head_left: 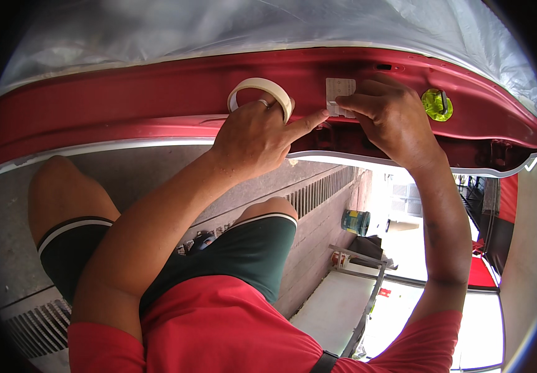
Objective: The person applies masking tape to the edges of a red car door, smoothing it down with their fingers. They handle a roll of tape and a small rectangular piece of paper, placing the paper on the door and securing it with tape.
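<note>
My left hand [249,138] holds a roll of cream masking tape [261,82], with its fingers through the ring. Its index finger stretches out to the right, the tip beside a pale rectangular label [341,86] on the red painted car body panel [138,93]. At the label's right side, my right hand [399,121] has thumb and fingers pinched together. What lies between those fingertips is too small to make out. The hand covers part of the label's right side. Just right of it, bright yellow-green material [431,107] surrounds a dark metal loop [445,102].
Clear plastic sheeting [218,31] covers the area beyond the panel. Below the panel's pale edge is a concrete floor [156,161] with a slotted drain grate [324,189]. A dark green bucket [355,221] and a metal-framed bench [337,304] stand lower right.
</note>
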Motion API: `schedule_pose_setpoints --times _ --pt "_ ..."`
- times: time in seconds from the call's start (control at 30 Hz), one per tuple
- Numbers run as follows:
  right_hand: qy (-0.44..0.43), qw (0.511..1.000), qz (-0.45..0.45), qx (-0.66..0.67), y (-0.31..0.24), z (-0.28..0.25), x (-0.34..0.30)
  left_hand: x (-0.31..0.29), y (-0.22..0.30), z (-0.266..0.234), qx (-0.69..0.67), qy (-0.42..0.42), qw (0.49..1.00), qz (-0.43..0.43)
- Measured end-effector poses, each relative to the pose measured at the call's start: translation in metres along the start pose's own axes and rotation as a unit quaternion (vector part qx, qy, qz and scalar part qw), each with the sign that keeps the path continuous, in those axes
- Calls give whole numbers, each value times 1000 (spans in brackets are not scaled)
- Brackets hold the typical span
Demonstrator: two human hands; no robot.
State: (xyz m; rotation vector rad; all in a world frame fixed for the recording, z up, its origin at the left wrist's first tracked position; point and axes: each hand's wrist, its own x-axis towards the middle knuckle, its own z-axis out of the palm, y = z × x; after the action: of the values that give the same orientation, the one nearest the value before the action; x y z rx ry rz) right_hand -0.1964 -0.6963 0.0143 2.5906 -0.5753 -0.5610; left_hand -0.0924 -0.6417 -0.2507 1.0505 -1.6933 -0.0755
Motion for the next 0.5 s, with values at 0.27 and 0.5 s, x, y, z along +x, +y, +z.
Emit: schedule_pose_setpoints --times 0.27,0.5 --pt "-7 1000 1 4 0 -3 1 0 0 1 2 -7 1000 -4" --pt "-14 1000 0 0 2 -4 0 1 3 -5 9 -49 999 -16"
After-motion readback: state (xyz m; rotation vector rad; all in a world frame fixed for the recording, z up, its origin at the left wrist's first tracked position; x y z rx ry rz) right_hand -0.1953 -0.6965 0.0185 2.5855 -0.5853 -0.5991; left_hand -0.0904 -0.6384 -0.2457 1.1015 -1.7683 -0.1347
